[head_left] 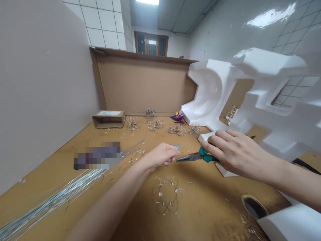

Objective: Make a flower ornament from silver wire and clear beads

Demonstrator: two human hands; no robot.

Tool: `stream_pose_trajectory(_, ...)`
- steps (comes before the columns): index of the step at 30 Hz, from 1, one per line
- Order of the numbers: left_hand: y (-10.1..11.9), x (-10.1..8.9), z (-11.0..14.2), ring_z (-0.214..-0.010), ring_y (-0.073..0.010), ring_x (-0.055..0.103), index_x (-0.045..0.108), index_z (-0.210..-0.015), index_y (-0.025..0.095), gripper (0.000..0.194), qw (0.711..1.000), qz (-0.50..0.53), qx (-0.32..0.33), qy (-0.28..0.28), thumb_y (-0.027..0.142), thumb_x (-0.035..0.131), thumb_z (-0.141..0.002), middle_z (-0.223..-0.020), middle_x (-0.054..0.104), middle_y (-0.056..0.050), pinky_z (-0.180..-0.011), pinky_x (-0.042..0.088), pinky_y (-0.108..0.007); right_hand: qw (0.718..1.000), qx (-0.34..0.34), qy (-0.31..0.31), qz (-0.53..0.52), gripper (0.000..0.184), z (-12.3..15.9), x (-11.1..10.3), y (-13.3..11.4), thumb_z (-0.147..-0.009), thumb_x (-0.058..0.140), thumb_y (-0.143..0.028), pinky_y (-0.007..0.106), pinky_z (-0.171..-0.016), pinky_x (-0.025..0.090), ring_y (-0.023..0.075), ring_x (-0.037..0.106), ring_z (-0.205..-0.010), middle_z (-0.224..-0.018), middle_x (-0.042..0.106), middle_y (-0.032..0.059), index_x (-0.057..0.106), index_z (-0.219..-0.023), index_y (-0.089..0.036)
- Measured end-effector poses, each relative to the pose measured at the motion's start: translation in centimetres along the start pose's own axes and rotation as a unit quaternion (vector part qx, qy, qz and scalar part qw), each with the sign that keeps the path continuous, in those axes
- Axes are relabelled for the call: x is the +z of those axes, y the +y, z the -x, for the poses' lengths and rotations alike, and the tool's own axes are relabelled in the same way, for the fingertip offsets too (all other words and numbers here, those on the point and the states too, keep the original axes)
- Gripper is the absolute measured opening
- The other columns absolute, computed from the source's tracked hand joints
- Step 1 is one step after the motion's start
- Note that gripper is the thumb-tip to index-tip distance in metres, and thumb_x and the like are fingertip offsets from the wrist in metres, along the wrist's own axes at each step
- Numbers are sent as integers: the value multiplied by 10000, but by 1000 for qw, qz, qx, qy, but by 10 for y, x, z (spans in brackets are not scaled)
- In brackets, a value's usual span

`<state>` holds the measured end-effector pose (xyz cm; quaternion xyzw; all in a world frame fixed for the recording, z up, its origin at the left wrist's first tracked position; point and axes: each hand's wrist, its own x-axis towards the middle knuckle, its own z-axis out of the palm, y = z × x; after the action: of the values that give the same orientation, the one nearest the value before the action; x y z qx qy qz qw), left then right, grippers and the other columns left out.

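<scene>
My left hand (162, 155) is closed in a pinch on a few short silver wires (176, 146) above the brown table. My right hand (234, 152) is wrapped round the green handles of long-nose pliers (194, 156). The pliers' tips point left and meet the wires just by my left fingertips. Below both hands a wire flower with clear beads (166, 194) lies flat on the table.
A bundle of long silver wires (52, 199) runs across the left of the table. Several finished wire flowers (155, 125), a small cardboard box (108, 119) and a colourful toy (178, 116) sit at the back. White foam blocks (253, 97) stand right; a round hole (253, 207) lies near right.
</scene>
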<state>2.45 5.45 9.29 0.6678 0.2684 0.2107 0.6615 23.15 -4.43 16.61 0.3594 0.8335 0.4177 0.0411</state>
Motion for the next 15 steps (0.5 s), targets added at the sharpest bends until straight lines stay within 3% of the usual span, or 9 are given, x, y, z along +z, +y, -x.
stream_pose_trajectory(10,-1,1,-3,-334,-37,167,387,-449,182,330,1000,5,-22,-11,354,560,-671,-343,237,100,-385,107,-210,1000,7,-2,-24,232,2,2,0,-823,381,-141,309,-607,282,184,422,-657,-763,557,78,556,-974,-158)
stream_pose_trajectory(13,-2,3,-1,-355,-51,198,398,-470,180,310,998,-59,6,13,348,503,-709,-377,272,85,-394,134,-215,995,31,-42,-81,237,5,5,-2,-763,444,-154,300,-600,296,190,449,-683,-764,554,71,552,-974,-163)
stream_pose_trajectory(15,-2,6,1,-383,-63,219,398,-488,180,307,986,-151,47,60,342,449,-744,-419,289,71,-409,151,-222,986,58,-80,-133,274,7,8,-3,-700,481,-150,283,-572,297,182,470,-675,-762,556,60,548,-964,-175)
